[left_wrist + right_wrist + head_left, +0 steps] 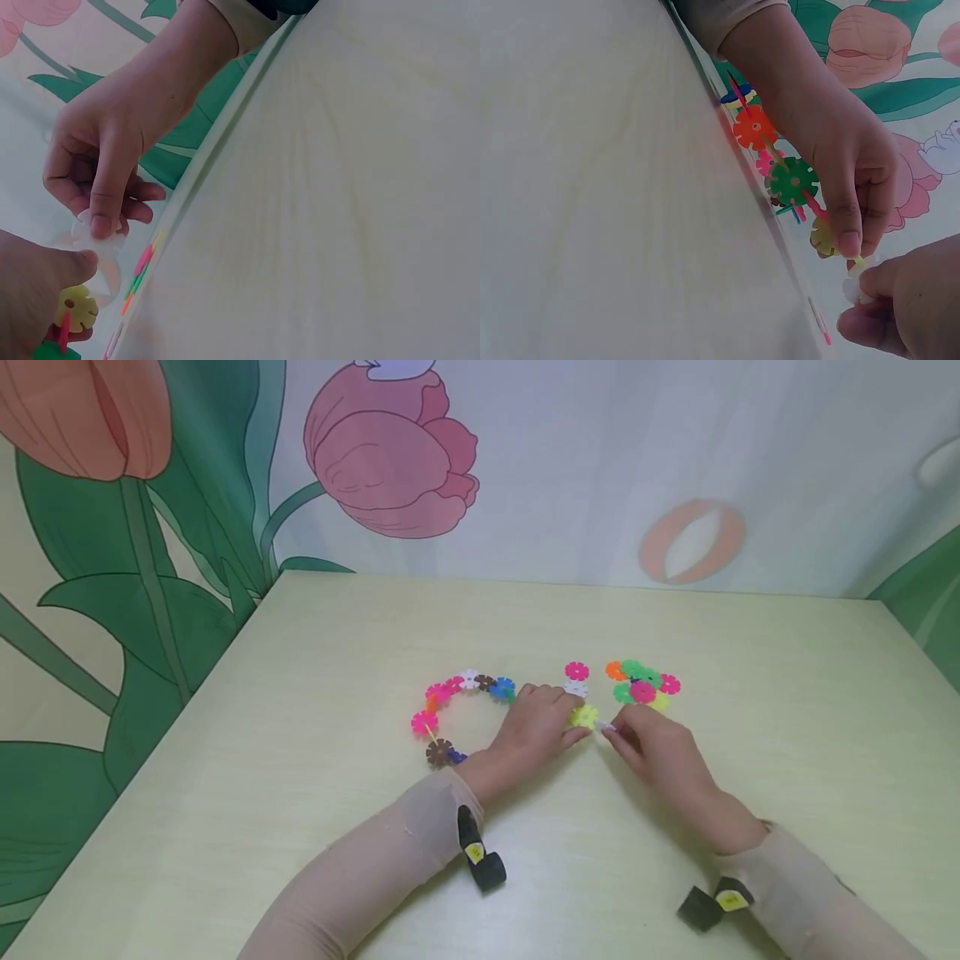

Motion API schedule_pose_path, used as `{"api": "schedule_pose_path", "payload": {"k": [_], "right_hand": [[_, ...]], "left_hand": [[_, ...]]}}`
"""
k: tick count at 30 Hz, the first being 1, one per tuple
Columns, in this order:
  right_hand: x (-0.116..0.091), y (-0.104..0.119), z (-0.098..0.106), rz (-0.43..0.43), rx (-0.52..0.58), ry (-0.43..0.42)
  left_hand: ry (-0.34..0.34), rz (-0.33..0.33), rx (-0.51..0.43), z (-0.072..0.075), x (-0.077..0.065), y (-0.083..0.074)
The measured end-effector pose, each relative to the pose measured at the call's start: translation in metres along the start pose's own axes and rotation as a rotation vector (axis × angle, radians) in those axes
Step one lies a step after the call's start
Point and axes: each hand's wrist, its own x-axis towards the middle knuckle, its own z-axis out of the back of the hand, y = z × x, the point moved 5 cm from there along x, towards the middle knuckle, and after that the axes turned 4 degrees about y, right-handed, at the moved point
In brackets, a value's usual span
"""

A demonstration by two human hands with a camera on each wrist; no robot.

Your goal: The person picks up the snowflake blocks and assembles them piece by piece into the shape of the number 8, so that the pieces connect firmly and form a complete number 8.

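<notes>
A chain of colourful notched plastic discs (pixel 424 723) curves in a ring on the table, partly hidden under my left hand (pixel 536 722) and wrist. At the chain's right end my left hand pinches a yellow disc (pixel 584 717); its notches show in the left wrist view. My right hand (pixel 663 756) grips a white disc (pixel 94 241) between thumb and fingers, right at the edge of the yellow one. In the right wrist view, green (pixel 794 181) and orange-red (pixel 755 127) discs of the chain trail behind the left hand.
Beyond the hands lie a loose pink disc (pixel 577 671) and a white disc (pixel 576 688). To their right is a small pile of mixed discs (pixel 632 668), several colours overlapping. The pale table (pixel 360 635) meets a flower-printed backdrop (pixel 555 468) at its far edge.
</notes>
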Motion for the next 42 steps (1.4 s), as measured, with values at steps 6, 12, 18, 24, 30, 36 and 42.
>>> {"api": "schedule_pose_path", "payload": {"k": [6, 12, 18, 24, 30, 36, 42], "right_hand": [[-0.002, -0.005, -0.004, -0.011, 0.057, -0.037], [0.003, -0.006, -0.009, -0.055, 0.096, 0.005], [0.007, -0.012, -0.012, -0.119, 0.14, 0.066], [0.011, -0.023, -0.01, -0.168, 0.164, 0.114], [0.016, -0.034, -0.006, -0.206, 0.168, 0.145], [0.023, -0.038, -0.004, -0.158, 0.194, 0.141], [0.031, -0.048, -0.008, -0.193, 0.266, 0.195]], "left_hand": [[0.031, 0.025, -0.018, -0.004, 0.002, -0.004], [0.016, 0.045, 0.014, -0.005, 0.001, -0.005], [0.039, 0.068, 0.062, 0.0, 0.0, -0.005], [0.133, 0.067, 0.067, -0.002, 0.006, -0.004], [0.246, 0.047, -0.087, 0.004, 0.012, -0.003], [0.368, 0.071, -0.27, 0.012, 0.01, 0.002], [0.426, 0.092, -0.405, 0.014, 0.006, 0.005]]}}
